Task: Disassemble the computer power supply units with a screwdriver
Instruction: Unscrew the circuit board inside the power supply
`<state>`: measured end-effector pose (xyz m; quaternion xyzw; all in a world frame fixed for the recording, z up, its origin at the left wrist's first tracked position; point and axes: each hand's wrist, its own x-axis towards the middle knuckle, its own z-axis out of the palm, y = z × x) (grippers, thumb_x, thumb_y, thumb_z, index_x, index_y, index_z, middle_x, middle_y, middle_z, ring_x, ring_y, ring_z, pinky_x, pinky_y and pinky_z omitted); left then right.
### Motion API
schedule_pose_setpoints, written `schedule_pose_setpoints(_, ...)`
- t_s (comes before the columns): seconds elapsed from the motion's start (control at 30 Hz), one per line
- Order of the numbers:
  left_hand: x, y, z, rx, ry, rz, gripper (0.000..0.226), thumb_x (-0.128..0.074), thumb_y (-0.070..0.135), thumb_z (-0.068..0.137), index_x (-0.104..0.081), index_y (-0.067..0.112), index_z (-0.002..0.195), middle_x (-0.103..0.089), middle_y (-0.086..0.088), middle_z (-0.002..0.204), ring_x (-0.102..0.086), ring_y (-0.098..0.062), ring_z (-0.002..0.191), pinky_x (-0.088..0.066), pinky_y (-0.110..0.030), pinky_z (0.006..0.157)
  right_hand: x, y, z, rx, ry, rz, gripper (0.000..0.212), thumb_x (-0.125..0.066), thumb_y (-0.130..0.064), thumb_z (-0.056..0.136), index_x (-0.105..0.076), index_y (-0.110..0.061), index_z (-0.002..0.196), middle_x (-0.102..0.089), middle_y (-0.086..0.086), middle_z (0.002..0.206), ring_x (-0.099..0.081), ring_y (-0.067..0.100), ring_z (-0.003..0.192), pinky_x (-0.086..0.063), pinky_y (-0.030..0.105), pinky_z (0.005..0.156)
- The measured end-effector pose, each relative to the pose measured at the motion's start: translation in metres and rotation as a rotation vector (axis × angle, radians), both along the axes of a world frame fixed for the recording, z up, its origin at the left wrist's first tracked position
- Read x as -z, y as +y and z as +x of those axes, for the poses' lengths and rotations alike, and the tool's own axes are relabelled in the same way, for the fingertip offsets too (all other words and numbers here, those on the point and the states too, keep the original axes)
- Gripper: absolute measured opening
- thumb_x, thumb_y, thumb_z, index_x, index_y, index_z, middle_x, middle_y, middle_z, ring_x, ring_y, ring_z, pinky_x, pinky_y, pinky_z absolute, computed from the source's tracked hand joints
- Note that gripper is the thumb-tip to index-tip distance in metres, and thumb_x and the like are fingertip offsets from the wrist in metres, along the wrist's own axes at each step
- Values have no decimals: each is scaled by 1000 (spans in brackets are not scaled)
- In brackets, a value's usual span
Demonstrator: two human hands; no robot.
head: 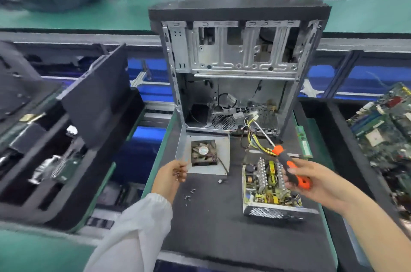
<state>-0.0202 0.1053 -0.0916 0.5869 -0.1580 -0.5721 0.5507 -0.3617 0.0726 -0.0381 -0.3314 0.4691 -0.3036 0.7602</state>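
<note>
An opened power supply [266, 185] lies on the black mat, its circuit board with yellow coils exposed and its mesh wall facing me. Its metal cover [220, 156] lies to the left, upside down, with a black fan [203, 152] fixed inside. My right hand [311, 182] grips an orange and black screwdriver [289, 167] above the board, the shaft pointing up-left toward the yellow wire bundle [255, 138]. My left hand [172, 176] hovers at the cover's left corner, fingers curled around a few small screws. Loose screws [189, 195] lie on the mat below it.
An empty computer case [240, 67] stands upright behind the power supply. Black case panels [97, 93] and parts fill a bin at left. Circuit boards [387, 129] pile up in a bin at right. A green memory stick [303, 142] lies along the mat's right edge.
</note>
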Motion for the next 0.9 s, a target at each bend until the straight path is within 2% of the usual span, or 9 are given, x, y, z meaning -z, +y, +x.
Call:
schedule_pose_setpoints(0.1, 19, 11, 8, 5, -17, -16, 29, -43, 5, 96, -61, 4, 73, -54, -1, 55, -46, -10, 47, -34, -20, 50, 16, 6, 23, 40, 210, -129, 22, -71, -16, 73, -65, -15, 94, -50, 4, 71, -51, 14, 59, -46, 27, 54)
schedule_pose_setpoints(0.2, 36, 21, 7, -6, -32, -91, 47, -31, 17, 106, -63, 2, 76, -58, -1, 56, -50, -13, 56, -39, -23, 60, 37, 11, 34, 174, 393, -262, 22, -73, -19, 81, -64, -14, 100, -48, 4, 66, -44, 17, 58, -34, 32, 56)
schedule_pose_setpoints(0.3, 47, 26, 5, 47, -86, -148, 53, -24, 23, 107, -64, 2, 77, -59, 0, 59, -52, -14, 63, -40, -23, 66, 46, 17, 40, 245, 485, -385, 14, -74, -20, 82, -67, -17, 93, -51, 2, 57, -44, 17, 49, -37, 29, 45)
schedule_pose_setpoints(0.37, 52, 27, 5, 113, -129, -174, 56, -23, 26, 107, -66, 3, 81, -63, -2, 66, -56, -16, 69, -43, -23, 72, 46, 20, 41, 265, 536, -436, 16, -74, -23, 82, -68, -35, 90, -52, -1, 53, -45, 15, 44, -39, 25, 39)
schedule_pose_setpoints(0.47, 58, 32, 6, 194, -145, -202, 59, -20, 32, 107, -73, 10, 95, -72, -6, 84, -63, -17, 87, -44, -30, 92, 47, 22, 43, 243, 626, -504, 22, -72, -28, 84, -65, -48, 88, -53, 2, 50, -47, 16, 43, -41, 28, 41)
schedule_pose_setpoints(0.57, 58, 37, 6, 264, -143, -238, 58, -16, 33, 107, -71, 16, 110, -74, -7, 100, -61, -14, 106, -36, -31, 104, 48, 25, 45, 242, 676, -539, 16, -67, -28, 88, -63, -43, 87, -56, 7, 51, -49, 18, 42, -44, 31, 41)
schedule_pose_setpoints(0.77, 51, 39, 6, 392, -166, -235, 56, -11, 34, 107, -62, 19, 124, -73, 2, 112, -56, 8, 113, -28, -15, 99, 49, 25, 51, 330, 713, -529, 16, -55, -20, 94, -54, -9, 83, -58, 6, 56, -53, 23, 44, -48, 36, 46)
schedule_pose_setpoints(0.83, 47, 41, 5, 401, -181, -241, 51, -16, 31, 107, -64, 20, 122, -72, 5, 115, -57, 5, 114, -30, -17, 102, 48, 28, 54, 354, 766, -558, 17, -55, -20, 95, -53, -9, 83, -58, 4, 54, -53, 19, 42, -49, 29, 45)
schedule_pose_setpoints(0.9, 46, 42, 4, 398, -194, -241, 43, -28, 29, 106, -69, 25, 120, -70, 8, 119, -58, -1, 116, -36, -21, 104, 46, 31, 58, 379, 857, -589, 19, -54, -25, 95, -52, -10, 83, -60, 3, 54, -53, 12, 39, -44, 13, 42)
